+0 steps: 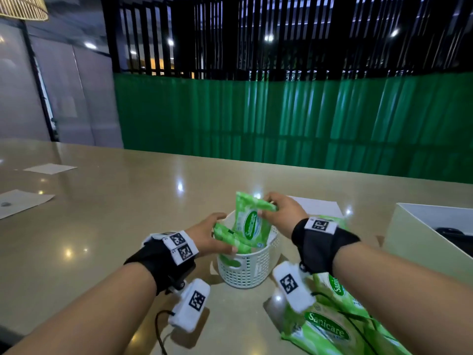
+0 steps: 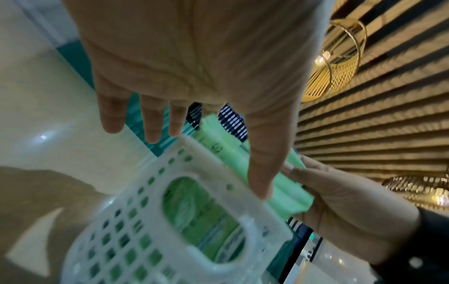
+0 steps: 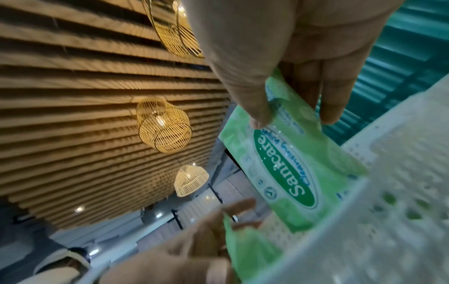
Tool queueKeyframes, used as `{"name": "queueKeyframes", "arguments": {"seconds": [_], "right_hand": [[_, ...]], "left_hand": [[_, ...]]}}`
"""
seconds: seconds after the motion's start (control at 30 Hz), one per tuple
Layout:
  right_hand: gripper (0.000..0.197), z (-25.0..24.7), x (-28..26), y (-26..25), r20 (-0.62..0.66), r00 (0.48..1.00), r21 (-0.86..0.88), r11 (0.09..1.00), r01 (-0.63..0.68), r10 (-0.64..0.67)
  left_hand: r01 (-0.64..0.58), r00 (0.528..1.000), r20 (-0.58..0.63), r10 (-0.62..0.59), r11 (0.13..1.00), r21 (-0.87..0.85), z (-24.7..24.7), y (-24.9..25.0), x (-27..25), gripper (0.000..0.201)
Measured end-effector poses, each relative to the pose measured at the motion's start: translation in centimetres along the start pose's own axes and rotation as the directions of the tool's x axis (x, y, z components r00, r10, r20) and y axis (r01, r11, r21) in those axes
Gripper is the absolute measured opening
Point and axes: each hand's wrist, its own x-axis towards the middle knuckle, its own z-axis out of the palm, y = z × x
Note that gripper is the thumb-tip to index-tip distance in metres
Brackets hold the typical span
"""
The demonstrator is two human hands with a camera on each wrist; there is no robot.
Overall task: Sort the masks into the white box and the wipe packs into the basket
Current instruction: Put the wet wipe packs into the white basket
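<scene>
A white perforated basket (image 1: 247, 265) stands on the table in front of me, with green wipe packs inside. My left hand (image 1: 222, 234) grips a green wipe pack (image 1: 230, 238) lying slanted across the basket's near left rim; its thumb (image 2: 263, 165) lies over that pack (image 2: 289, 194). My right hand (image 1: 266, 208) pinches the top of a second Sanicare wipe pack (image 1: 252, 222), which stands upright with its lower end in the basket. In the right wrist view thumb and fingers (image 3: 332, 103) clamp this pack (image 3: 289, 173) above the basket (image 3: 379, 230).
More green wipe packs (image 1: 330, 326) lie loose at the lower right under my right forearm. The white box (image 1: 419, 242) stands to the right with something dark inside (image 1: 450, 231). Paper sheets (image 1: 50, 168) lie far left on the beige table (image 1: 115, 213).
</scene>
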Motion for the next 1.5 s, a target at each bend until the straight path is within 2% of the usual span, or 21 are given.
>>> {"name": "queueKeyframes", "arguments": {"seconds": [0.13, 0.2, 0.3, 0.4, 0.5, 0.67, 0.77, 0.8, 0.87, 0.93, 1.1, 1.2, 1.33, 1.4, 1.5], "right_hand": [[0.019, 2.2, -0.6, -0.1, 0.141, 0.989, -0.09, 0.995, -0.033, 0.045], [0.022, 2.8, -0.7, -0.4, 0.251, 0.965, -0.187, 0.982, -0.029, 0.077], [0.053, 2.7, -1.1, -1.3, 0.426, 0.894, -0.371, 0.928, 0.03, 0.142], [0.075, 2.2, -1.4, -1.9, 0.504, 0.83, -0.403, 0.915, -0.017, 0.238], [0.079, 1.9, -1.4, -2.2, 0.548, 0.8, -0.402, 0.916, -0.004, 0.244], [0.078, 1.3, -1.4, -2.7, 0.622, 0.746, -0.445, 0.891, 0.089, 0.236], [0.088, 1.3, -1.5, -2.4, 0.663, 0.718, -0.456, 0.876, 0.158, 0.215], [0.085, 1.4, -1.6, -2.2, 0.68, 0.705, -0.44, 0.881, 0.175, 0.2], [0.067, 1.4, -1.9, -2.0, 0.711, 0.682, -0.392, 0.902, 0.184, 0.17], [0.056, 1.4, -2.1, -1.8, 0.709, 0.686, -0.378, 0.909, 0.174, 0.163], [0.049, 1.7, -1.4, -1.2, 0.663, 0.728, -0.394, 0.907, 0.145, 0.172], [0.052, 1.4, -1.0, -1.1, 0.65, 0.74, -0.38, 0.917, 0.123, 0.17], [0.061, 1.0, -1.0, -1.0, 0.651, 0.745, -0.359, 0.924, 0.133, 0.146], [0.071, 0.3, -1.0, -0.8, 0.622, 0.775, -0.359, 0.92, 0.156, 0.111], [0.081, -1.5, -1.0, 0.0, 0.531, 0.845, -0.452, 0.863, 0.225, 0.058]], "left_hand": [[-0.025, 0.999, -0.044, 0.024, 1.0, -0.009, 0.4, -0.6, 0.3, 0.085], [-0.022, 0.998, -0.062, 0.021, 0.999, -0.026, 0.6, -0.9, 0.4, 0.083], [-0.029, 0.998, -0.058, 0.026, 0.999, -0.041, 0.9, -1.2, 0.4, 0.084], [-0.039, 0.998, -0.05, 0.036, 0.997, -0.062, 1.1, -1.3, 0.6, 0.077], [-0.03, 0.999, -0.044, 0.027, 0.997, -0.068, 1.4, -1.4, 0.7, 0.074], [-0.032, 0.998, -0.056, 0.027, 0.996, -0.086, 1.6, -1.9, 1.0, 0.065], [-0.019, 0.999, -0.041, 0.015, 0.997, -0.078, 1.6, -2.3, 1.0, 0.075], [-0.016, 0.999, -0.037, 0.013, 0.997, -0.077, 1.6, -2.3, 1.0, 0.077], [-0.008, 0.999, -0.037, 0.005, 0.996, -0.086, 1.6, -2.5, 1.0, 0.074], [0.0, 0.999, -0.032, -0.003, 0.994, -0.11, 1.7, -2.5, 1.0, 0.072], [-0.002, 1.0, -0.027, 0.0, 0.998, -0.067, 1.9, -2.2, 0.7, 0.072], [-0.017, 0.999, -0.035, 0.016, 0.999, -0.044, 2.2, -2.2, 0.6, 0.075], [-0.047, 0.993, -0.116, 0.038, 0.996, -0.074, 1.9, -2.1, 0.6, 0.104], [-0.085, 0.98, -0.179, 0.083, 0.996, -0.004, 1.4, -1.5, 0.5, 0.11], [-0.181, 0.963, -0.182, 0.197, 0.978, 0.105, 0.4, 0.4, -0.3, 0.1]]}}
